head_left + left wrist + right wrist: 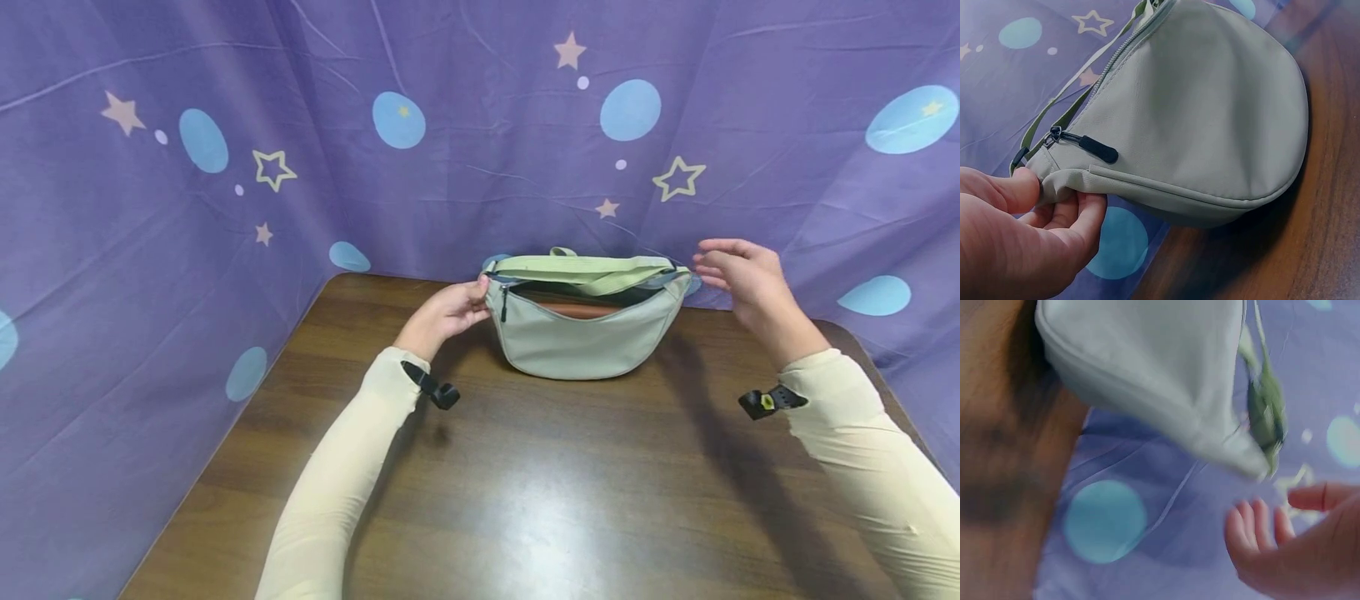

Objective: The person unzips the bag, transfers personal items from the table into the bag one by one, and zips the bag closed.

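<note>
A pale grey-green waist bag [585, 343] stands near the far edge of the table, its zipped mouth gaping. Inside, part of a brown-orange item [577, 310] shows; its kind I cannot tell. My left hand [452, 312] pinches the bag's left end between thumb and fingers, close to the black zipper pull [1099, 149]. A light green strap [585, 267] lies along the top of the bag. Just off the bag's right end, my right hand [742, 275] is raised with loosely bent fingers, holding nothing; the right wrist view shows a gap between its fingertips and the bag.
The brown wooden table [465, 500] reaches toward me beneath both arms. A purple curtain [487, 167] with stars and blue spots hangs right behind the table and along its left side. Black straps with small devices circle both wrists.
</note>
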`<state>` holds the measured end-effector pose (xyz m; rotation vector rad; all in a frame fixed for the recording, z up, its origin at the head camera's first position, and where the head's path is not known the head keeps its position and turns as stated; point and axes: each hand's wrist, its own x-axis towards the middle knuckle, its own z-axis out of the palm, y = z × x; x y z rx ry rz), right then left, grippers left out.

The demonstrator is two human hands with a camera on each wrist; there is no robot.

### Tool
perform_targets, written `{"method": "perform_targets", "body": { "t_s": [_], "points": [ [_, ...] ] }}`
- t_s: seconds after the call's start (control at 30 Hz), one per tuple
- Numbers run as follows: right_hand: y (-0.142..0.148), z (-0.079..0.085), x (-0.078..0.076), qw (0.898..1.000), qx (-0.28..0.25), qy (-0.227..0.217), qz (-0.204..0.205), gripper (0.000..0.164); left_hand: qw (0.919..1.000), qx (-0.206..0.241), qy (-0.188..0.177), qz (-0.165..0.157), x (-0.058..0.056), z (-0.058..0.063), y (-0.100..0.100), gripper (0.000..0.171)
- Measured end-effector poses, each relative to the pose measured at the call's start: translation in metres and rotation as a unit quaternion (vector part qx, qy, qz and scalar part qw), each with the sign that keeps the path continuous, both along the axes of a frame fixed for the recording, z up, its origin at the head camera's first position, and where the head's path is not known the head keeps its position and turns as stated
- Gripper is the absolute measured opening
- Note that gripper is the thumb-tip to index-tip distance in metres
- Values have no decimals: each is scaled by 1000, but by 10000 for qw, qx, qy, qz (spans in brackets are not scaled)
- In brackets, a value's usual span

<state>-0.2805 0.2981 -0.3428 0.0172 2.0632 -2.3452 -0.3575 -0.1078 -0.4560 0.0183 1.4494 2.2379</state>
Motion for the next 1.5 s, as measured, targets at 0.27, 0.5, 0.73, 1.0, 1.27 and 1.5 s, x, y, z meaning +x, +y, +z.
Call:
{"method": "perform_targets", "body": {
  "t_s": [0.27, 0.5, 0.73, 1.0, 1.27, 1.5],
  "points": [
    [-76, 27, 10, 9964, 543, 628, 180, 13, 9995, 207, -96, -223, -17, -14, -10, 21],
    [-144, 27, 3, 9758, 645, -833, 1915, 29, 9991, -253, -313, -96, 12, 25, 2, 25],
    [-182, 14, -16, 9519, 1476, -1406, 2287, 31, 9974, -67, -656, -281, -48, -25, -10, 21],
    [-199, 11, -24, 9384, 2024, -1566, 2323, 34, 9969, -78, -358, -696, -26, -7, -12, 25],
    [-213, 7, -28, 9381, 2300, -1797, 1864, 39, 9962, -622, -407, -458, 29, 55, 5, 28],
    [-215, 6, -26, 9412, 2386, -1773, 1606, 43, 9960, -653, -304, -531, 35, 61, 7, 31]
  ]
}}
